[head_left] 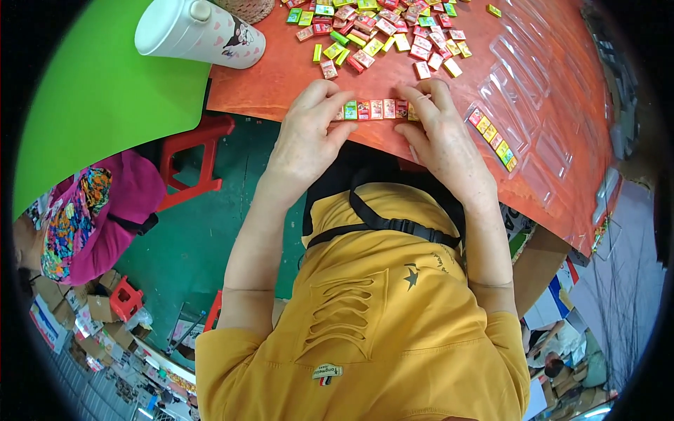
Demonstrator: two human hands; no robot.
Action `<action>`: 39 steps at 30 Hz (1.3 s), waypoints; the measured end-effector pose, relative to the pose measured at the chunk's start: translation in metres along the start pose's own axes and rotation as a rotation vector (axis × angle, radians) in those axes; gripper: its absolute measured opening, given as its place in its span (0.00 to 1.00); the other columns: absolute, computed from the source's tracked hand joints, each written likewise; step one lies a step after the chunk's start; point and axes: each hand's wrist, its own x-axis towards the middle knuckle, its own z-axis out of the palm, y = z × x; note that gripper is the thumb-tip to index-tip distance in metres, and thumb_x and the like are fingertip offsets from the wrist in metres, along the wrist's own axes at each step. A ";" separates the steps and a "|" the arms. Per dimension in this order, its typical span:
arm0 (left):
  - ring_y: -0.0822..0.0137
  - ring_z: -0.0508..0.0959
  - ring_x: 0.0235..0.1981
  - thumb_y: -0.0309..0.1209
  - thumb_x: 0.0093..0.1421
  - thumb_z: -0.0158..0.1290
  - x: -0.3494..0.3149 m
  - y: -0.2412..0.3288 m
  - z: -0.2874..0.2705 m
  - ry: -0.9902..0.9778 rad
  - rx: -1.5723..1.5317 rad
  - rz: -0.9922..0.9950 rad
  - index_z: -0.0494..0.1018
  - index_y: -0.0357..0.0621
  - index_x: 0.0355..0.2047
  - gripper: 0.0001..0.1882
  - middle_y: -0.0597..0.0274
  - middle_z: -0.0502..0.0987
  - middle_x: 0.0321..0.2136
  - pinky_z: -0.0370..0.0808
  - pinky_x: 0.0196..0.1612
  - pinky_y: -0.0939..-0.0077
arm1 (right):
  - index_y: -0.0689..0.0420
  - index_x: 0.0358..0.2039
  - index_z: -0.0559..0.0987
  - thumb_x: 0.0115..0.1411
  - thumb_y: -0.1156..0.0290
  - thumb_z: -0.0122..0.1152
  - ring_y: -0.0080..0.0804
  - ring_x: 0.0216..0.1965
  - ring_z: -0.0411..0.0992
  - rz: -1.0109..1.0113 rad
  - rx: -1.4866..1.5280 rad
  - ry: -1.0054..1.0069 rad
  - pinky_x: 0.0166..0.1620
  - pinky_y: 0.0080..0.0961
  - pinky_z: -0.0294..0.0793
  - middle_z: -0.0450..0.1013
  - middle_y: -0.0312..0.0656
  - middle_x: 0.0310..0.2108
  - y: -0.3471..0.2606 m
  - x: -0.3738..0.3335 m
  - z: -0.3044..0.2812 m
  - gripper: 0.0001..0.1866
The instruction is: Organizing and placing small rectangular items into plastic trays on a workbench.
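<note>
Row of miniature cartons [377,109] lies between the hands, near the tabletop [274,88] edge closest to the body. Left hand [309,130]: thumb and fingers narrowed around the row's left end. Right hand [442,130]: likewise narrowed on the right end, fingers partly covering the last pieces. Cannot tell whether the row is lifted or resting.

Technique (judgement): light, equal inward pressure from both ends should hold the pieces together; squeezing harder could make the middle buckle. Thumbs best level with each other, printed faces upward, edges flush.

Materials: cartons are small, flat-faced, rectangular, apparently card, in red, pink, yellow and green. Loose carton heap [375,31] beyond the hands, pieces tilted and overlapping. Right of the right hand, clear plastic trays [554,91], glossy and thin-looking, with long recesses; a second carton row [493,140] sits there at a slant. Tabletop smooth, orange-red. Beyond the left hand, white cylindrical tumbler [203,31], lidded, tilted in view.
</note>
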 end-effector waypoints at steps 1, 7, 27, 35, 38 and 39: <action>0.51 0.81 0.42 0.21 0.55 0.67 0.000 0.002 0.001 0.000 -0.001 0.002 0.80 0.36 0.50 0.21 0.53 0.76 0.43 0.79 0.44 0.61 | 0.63 0.59 0.78 0.63 0.81 0.67 0.50 0.51 0.76 0.023 0.049 0.031 0.52 0.40 0.79 0.70 0.51 0.52 -0.002 -0.001 0.000 0.23; 0.51 0.78 0.46 0.26 0.53 0.70 0.003 0.004 0.011 0.035 0.184 0.110 0.82 0.39 0.49 0.22 0.55 0.76 0.43 0.77 0.51 0.58 | 0.64 0.57 0.79 0.61 0.81 0.67 0.50 0.50 0.76 -0.046 -0.105 0.040 0.54 0.40 0.78 0.72 0.51 0.50 0.000 -0.001 0.007 0.22; 0.51 0.76 0.48 0.28 0.57 0.67 0.099 0.088 0.108 -0.173 0.196 0.547 0.82 0.45 0.48 0.18 0.53 0.75 0.42 0.73 0.52 0.55 | 0.64 0.54 0.80 0.65 0.79 0.65 0.53 0.47 0.77 0.224 -0.199 0.365 0.49 0.40 0.78 0.73 0.54 0.48 0.048 -0.072 -0.088 0.16; 0.51 0.78 0.46 0.30 0.57 0.67 0.148 0.084 0.145 -0.397 0.020 0.508 0.82 0.44 0.49 0.18 0.53 0.75 0.42 0.76 0.52 0.55 | 0.65 0.56 0.78 0.65 0.79 0.65 0.52 0.47 0.77 0.311 -0.206 0.451 0.50 0.40 0.79 0.72 0.54 0.50 0.073 -0.087 -0.098 0.19; 0.52 0.78 0.48 0.29 0.58 0.66 0.143 0.084 0.139 -0.359 -0.021 0.465 0.81 0.43 0.50 0.18 0.54 0.75 0.43 0.76 0.53 0.56 | 0.66 0.56 0.78 0.66 0.79 0.65 0.52 0.47 0.77 0.365 -0.149 0.459 0.49 0.41 0.79 0.72 0.54 0.50 0.071 -0.095 -0.104 0.19; 0.52 0.77 0.49 0.30 0.59 0.65 0.140 0.083 0.138 -0.297 -0.033 0.487 0.81 0.42 0.51 0.19 0.54 0.76 0.44 0.75 0.55 0.56 | 0.66 0.56 0.78 0.66 0.79 0.65 0.52 0.47 0.77 0.367 -0.143 0.459 0.49 0.41 0.79 0.72 0.54 0.50 0.075 -0.097 -0.104 0.19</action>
